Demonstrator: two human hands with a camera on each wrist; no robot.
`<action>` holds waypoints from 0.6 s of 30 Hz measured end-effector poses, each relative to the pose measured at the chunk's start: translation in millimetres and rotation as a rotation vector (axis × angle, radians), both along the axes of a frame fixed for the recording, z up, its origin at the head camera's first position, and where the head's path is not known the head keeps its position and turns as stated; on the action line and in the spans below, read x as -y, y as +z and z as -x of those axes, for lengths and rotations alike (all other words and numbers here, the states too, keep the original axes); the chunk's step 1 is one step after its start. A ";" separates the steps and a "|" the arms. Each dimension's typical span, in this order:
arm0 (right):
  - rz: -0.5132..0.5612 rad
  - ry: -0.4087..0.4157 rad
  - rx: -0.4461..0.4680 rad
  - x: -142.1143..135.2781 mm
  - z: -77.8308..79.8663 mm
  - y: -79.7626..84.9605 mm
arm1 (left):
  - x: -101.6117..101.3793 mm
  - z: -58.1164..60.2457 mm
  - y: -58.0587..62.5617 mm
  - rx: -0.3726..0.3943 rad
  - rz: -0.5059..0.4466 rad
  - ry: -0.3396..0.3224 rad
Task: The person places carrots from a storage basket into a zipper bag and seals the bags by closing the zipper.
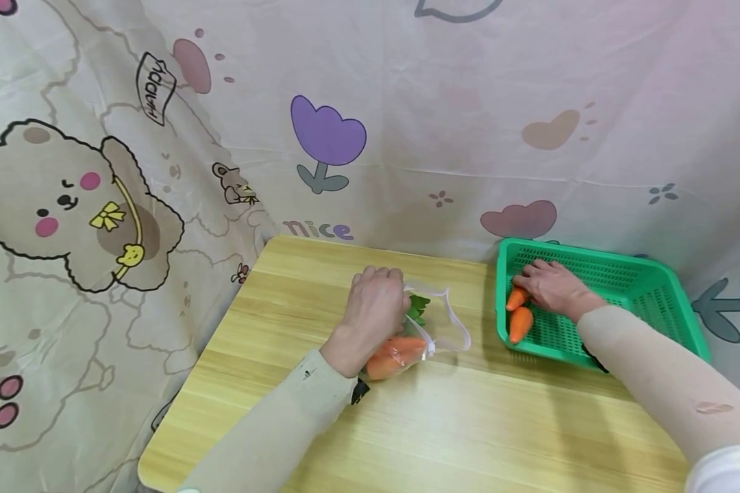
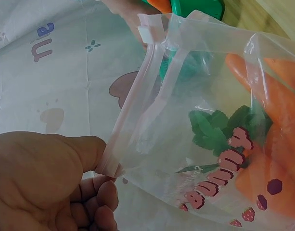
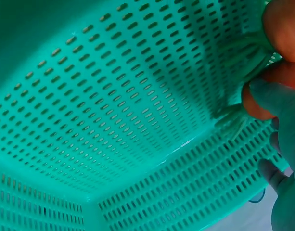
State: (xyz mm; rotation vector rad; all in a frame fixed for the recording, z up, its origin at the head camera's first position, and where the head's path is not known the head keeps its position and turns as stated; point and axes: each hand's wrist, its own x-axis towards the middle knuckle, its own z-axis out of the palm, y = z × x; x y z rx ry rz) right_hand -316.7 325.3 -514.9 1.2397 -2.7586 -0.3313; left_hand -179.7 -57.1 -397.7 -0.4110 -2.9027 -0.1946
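Observation:
A clear zip bag printed with pink "Bunny" lettering holds orange carrots and green leaves. My left hand pinches the bag's zip edge between thumb and fingers; the mouth gapes toward the right. Inside the green basket, two carrots lie at its left end. My right hand is down in there, gripping the upper carrot near its leafy end, with the thumb over it in the right wrist view. The lower carrot lies just below that one.
The basket stands at the back right of a light wooden table. Behind the table hangs a patterned cloth, which also covers the left side. The bag rests on the table left of the basket.

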 end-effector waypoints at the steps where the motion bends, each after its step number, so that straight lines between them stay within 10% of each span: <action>1: 0.000 0.001 0.000 -0.4 -0.6 0.1 | -0.4 0.1 0.1 0.003 -0.003 -0.002; 10: 0.017 -0.074 0.079 -11.6 -6.3 3.6 | -1.4 -0.1 0.8 0.020 -0.011 0.008; 18: -0.073 -0.397 0.401 -38.0 -12.7 7.5 | -2.3 0.2 0.5 0.009 -0.013 0.003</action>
